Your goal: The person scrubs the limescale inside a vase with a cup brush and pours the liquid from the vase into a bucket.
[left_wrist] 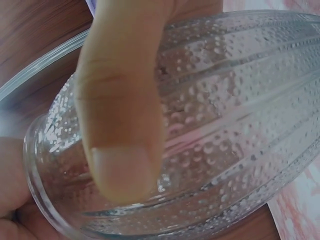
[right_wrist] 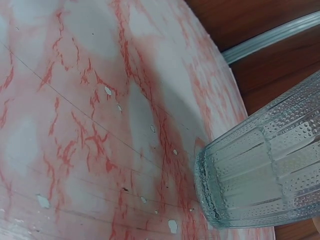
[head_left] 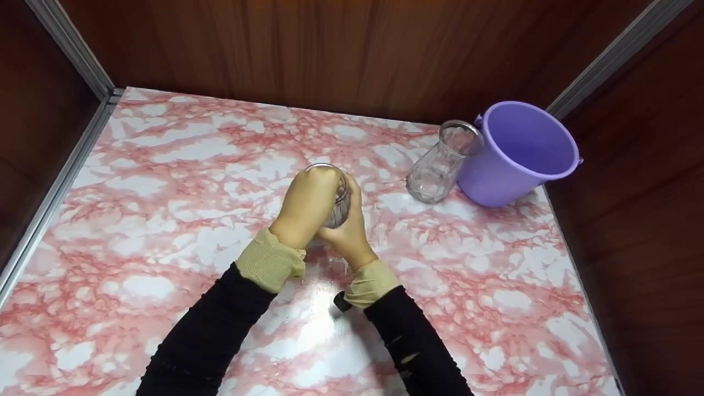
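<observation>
Ribbed glass vase (head_left: 338, 213): caught between the two hands near the middle of my head view; from here I can't tell whether its base touches what lies below.
Right hand (head_left: 353, 234): gripping the vase's side, fingers curled round it.
Left hand (head_left: 307, 206): bent over the vase's mouth; most of its fingers are hidden from me, so I can't tell whether they grip anything.
Thumb (left_wrist: 122, 125): lying across the dimpled glass, close below the rim on my left wrist feed.
Flared glass vase (head_left: 433, 173): upright, well to the right of both hands.
Purple bucket (head_left: 495, 179): upright, just beside the flared glass vase on its right.
Tabletop (head_left: 137, 247): red-and-white marbled, under everything I see standing.
Black sleeves (head_left: 206, 330): over both forearms, with yellowish cuffs (head_left: 269, 261) at the wrists.
</observation>
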Demonstrator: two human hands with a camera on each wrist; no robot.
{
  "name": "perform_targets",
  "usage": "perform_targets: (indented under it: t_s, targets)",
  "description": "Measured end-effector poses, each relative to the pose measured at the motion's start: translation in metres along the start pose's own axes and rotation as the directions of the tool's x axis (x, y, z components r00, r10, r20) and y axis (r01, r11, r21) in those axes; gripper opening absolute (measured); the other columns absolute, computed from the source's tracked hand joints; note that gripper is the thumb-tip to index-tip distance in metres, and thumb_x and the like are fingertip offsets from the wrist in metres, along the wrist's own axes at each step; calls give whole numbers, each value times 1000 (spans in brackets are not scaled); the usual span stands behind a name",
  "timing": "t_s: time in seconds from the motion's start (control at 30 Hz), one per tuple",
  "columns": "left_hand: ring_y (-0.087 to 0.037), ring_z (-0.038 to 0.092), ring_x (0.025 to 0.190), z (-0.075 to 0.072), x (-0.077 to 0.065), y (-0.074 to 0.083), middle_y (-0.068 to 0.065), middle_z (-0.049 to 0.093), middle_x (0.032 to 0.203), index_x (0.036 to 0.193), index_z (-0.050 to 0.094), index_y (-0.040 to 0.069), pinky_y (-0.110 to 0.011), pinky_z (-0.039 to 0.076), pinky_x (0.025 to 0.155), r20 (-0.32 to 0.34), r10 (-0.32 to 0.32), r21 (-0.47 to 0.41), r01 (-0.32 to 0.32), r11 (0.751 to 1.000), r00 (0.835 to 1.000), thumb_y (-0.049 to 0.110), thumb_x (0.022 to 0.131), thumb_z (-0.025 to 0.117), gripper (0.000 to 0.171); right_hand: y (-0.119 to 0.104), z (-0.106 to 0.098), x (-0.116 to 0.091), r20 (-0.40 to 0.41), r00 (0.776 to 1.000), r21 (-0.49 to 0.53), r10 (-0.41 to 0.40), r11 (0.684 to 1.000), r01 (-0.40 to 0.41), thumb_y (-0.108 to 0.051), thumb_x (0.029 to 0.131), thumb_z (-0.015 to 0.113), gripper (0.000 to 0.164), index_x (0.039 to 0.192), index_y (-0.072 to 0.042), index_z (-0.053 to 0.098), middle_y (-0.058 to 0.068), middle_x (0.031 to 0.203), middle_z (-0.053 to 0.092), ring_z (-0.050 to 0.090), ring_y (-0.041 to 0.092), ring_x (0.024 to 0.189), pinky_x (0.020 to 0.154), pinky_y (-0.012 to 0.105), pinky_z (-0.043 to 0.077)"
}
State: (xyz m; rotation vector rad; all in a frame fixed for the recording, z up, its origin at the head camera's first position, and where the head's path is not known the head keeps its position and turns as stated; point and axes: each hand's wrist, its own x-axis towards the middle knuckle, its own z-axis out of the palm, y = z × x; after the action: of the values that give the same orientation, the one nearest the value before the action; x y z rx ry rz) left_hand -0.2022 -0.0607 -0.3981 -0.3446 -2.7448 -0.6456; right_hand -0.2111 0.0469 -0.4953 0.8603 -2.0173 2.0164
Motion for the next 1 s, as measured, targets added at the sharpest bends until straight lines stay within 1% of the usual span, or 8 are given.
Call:
perform_targets:
  t_s: [0.07, 0.17, 0.27, 0.43, 0.57, 0.67, 0.87, 1.0]
  targets:
    - [-26, 68, 77, -1, 1, 0, -12, 70, 84, 86, 70, -2, -31, 57, 68, 17, 7, 26, -8, 1000, 1000, -9, 88, 59, 13, 0, 0, 0, -4, 1000, 4, 7, 1000, -7, 6, 63, 80, 101, 144, 4, 19, 23, 145, 34, 41, 25, 129, 111, 40, 33]
    - [-27, 68, 78, -2, 2, 0, -13, 70, 85, 88, 70, -2, -33, 57, 69, 55, 2, 37, -4, 999, 998, -8, 88, 60, 11, 0, 0, -1, -8, 1000, 5, 12, 1000, -12, 6, 63, 80, 102, 145, 4, 19, 23, 146, 34, 41, 25, 129, 110, 39, 34]
    - [-28, 68, 79, -3, 4, 0, -13, 70, 85, 88, 70, -2, -35, 57, 70, 77, -7, 46, 4, 999, 997, -8, 88, 58, 13, 0, 0, -1, -6, 1000, 9, 12, 1000, -12, 6, 64, 80, 102, 145, 4, 18, 24, 146, 34, 41, 26, 129, 110, 40, 34]
    - [-27, 68, 78, -6, 6, 1, -13, 70, 84, 86, 69, -2, -35, 57, 69, 122, -18, 48, 12, 999, 992, -8, 88, 58, 12, -1, 1, -1, -4, 1000, 5, 18, 1000, -18, 7, 64, 81, 102, 145, 4, 18, 23, 145, 35, 42, 26, 128, 109, 39, 35]
    - [-29, 68, 80, -8, 9, 1, -13, 70, 87, 87, 69, -1, -37, 57, 71, 164, -23, 46, 15, 999, 986, -7, 87, 59, 12, -1, 0, 0, -2, 1000, -6, 26, 1000, -26, 5, 66, 81, 100, 145, 2, 19, 22, 143, 37, 43, 25, 127, 108, 39, 36]
    - [-32, 67, 83, -9, 10, 1, -14, 70, 89, 88, 70, -1, -41, 56, 74, 180, -16, 57, 6, 998, 984, -6, 86, 59, 11, -2, 0, 0, -7, 1000, -9, 30, 1000, -30, 4, 66, 81, 99, 144, 2, 20, 21, 143, 38, 44, 24, 126, 107, 38, 37]
    - [-30, 66, 78, -9, 10, -1, -12, 69, 85, 82, 68, 1, -41, 56, 70, 206, 1, 58, -13, 998, 979, -2, 87, 60, 10, 0, 1, 1, -10, 1000, 15, 24, 1000, -24, 4, 65, 82, 101, 144, 2, 20, 20, 144, 37, 41, 26, 130, 111, 38, 32]
    - [-29, 65, 78, -12, 10, -3, -11, 68, 84, 84, 68, 2, -41, 55, 71, 240, 23, 37, -32, 999, 971, 6, 91, 61, 12, -1, 1, 0, -15, 999, 34, 41, 999, -40, 4, 64, 82, 101, 145, -1, 21, 18, 143, 39, 44, 27, 127, 108, 40, 36]
